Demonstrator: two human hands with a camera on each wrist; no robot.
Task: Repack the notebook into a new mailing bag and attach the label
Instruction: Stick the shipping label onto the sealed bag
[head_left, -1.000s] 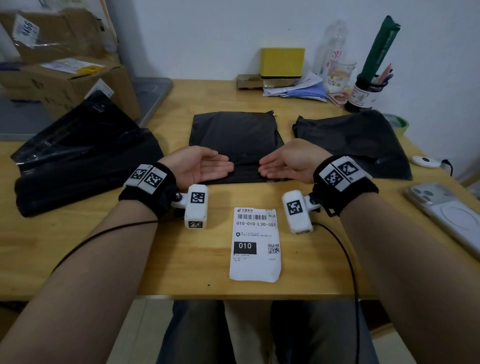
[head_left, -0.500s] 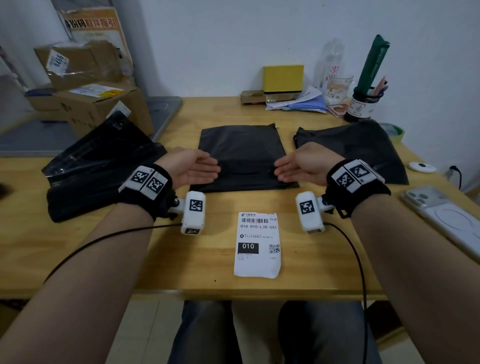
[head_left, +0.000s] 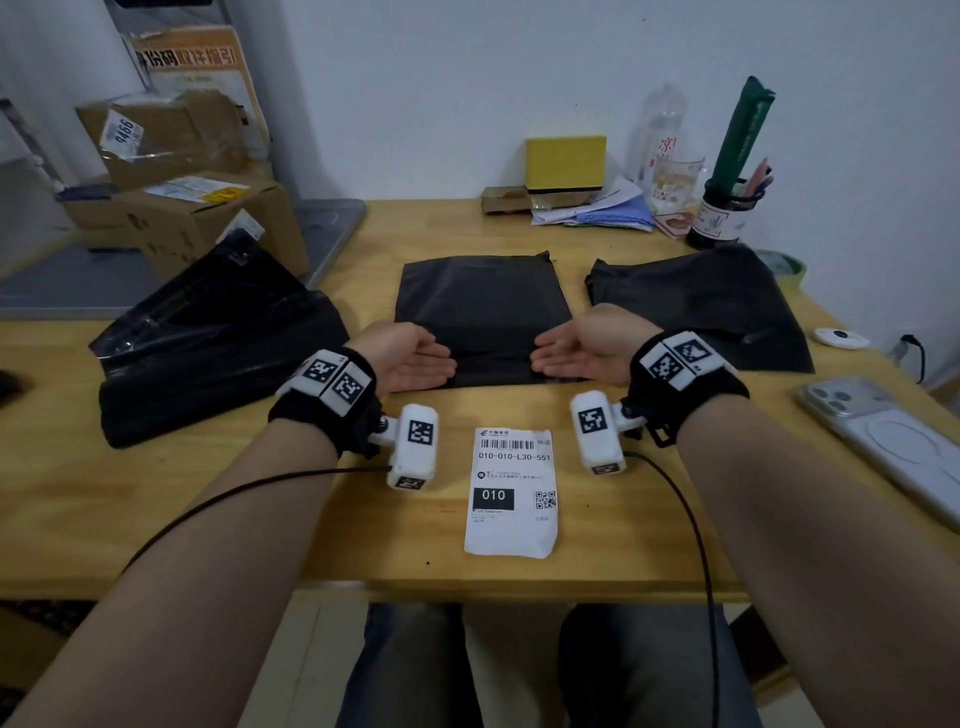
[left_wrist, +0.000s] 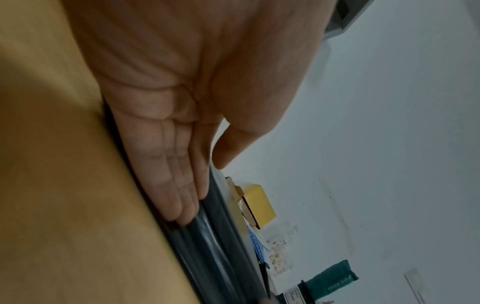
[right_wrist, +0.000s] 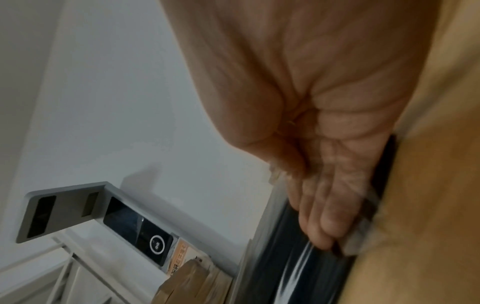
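Both hands lie on edge on the wooden worktop (head_left: 218, 519), palms facing each other. The left hand (head_left: 402, 356) has straight fingers set close together & its grip is open, holding nothing. In the left wrist view the fingertips (left_wrist: 182, 214) touch the near edge of the middle black mailing bag (head_left: 483, 312). The right hand (head_left: 582, 348) is the same: flat, open grip, nothing held, fingers lying at the bag's near right edge. The right wrist view is blurry, so can't tell how hard it presses.

The middle bag lies flat between the 2 hands, w/ its near edge close to the wrists. The notebook can't be seen; can't tell which bag it's in.

The white label (head_left: 511, 491) lies flat on the worktop, near the front edge, just below the bag & between the 2 wrist cameras. Nothing touches it. It reads 010-010-L30-551 & has a barcode.

A second black bag (head_left: 696, 306) lies to the right, apart from the middle one. A pile of shiny black bags (head_left: 218, 338) sits on the left. A phone (head_left: 883, 441) lies face down at the far right. At the back stands a yellow box (head_left: 565, 161).
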